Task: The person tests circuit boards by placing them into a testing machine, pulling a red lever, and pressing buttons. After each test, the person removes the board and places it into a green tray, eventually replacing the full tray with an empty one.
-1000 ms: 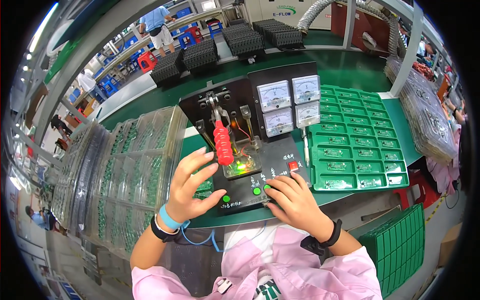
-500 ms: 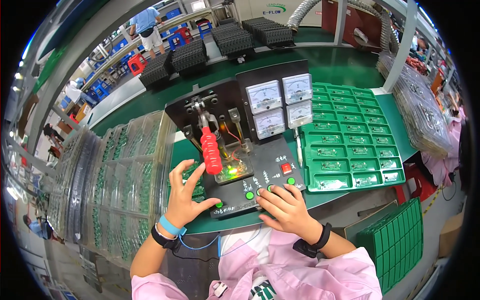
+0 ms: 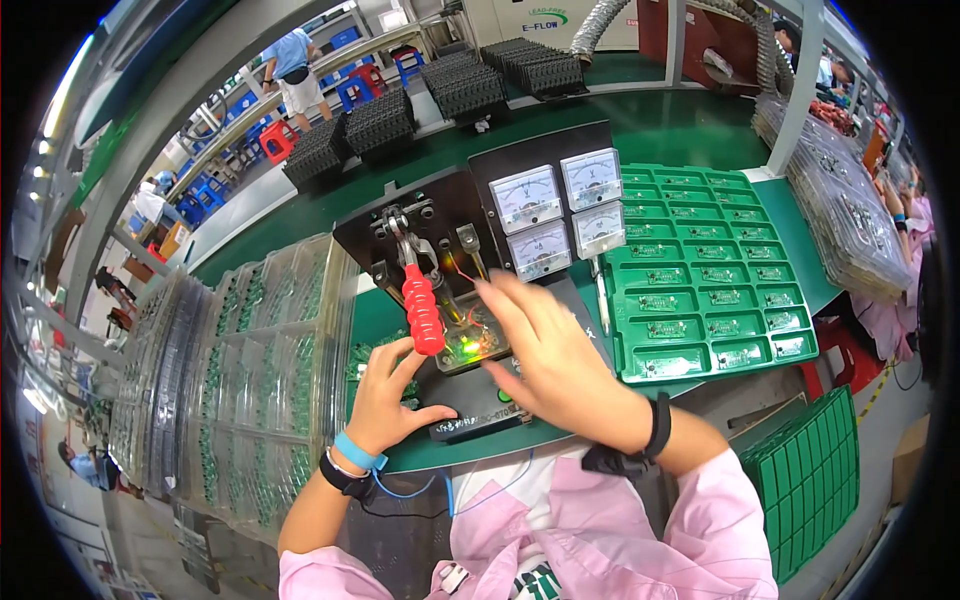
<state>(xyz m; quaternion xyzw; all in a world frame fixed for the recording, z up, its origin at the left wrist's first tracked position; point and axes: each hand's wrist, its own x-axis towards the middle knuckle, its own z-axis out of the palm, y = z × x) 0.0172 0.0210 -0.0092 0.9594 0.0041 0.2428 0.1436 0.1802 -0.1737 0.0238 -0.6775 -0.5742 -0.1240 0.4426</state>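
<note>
Below the red handle (image 3: 423, 312), the left hand (image 3: 388, 405) arched wide, empty; to the handle's right, the right hand (image 3: 562, 362) spread open, holding nothing visible; a lit circuit board (image 3: 468, 348) sat beside the handle's lower end.

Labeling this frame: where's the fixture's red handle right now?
In the head view, the red handle sits just left of centre, its lower end near the left hand, with the green light just right of it.

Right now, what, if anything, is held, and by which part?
Nothing appears held: the left hand is near the red, ribbed handle; the right hand is open.
</note>
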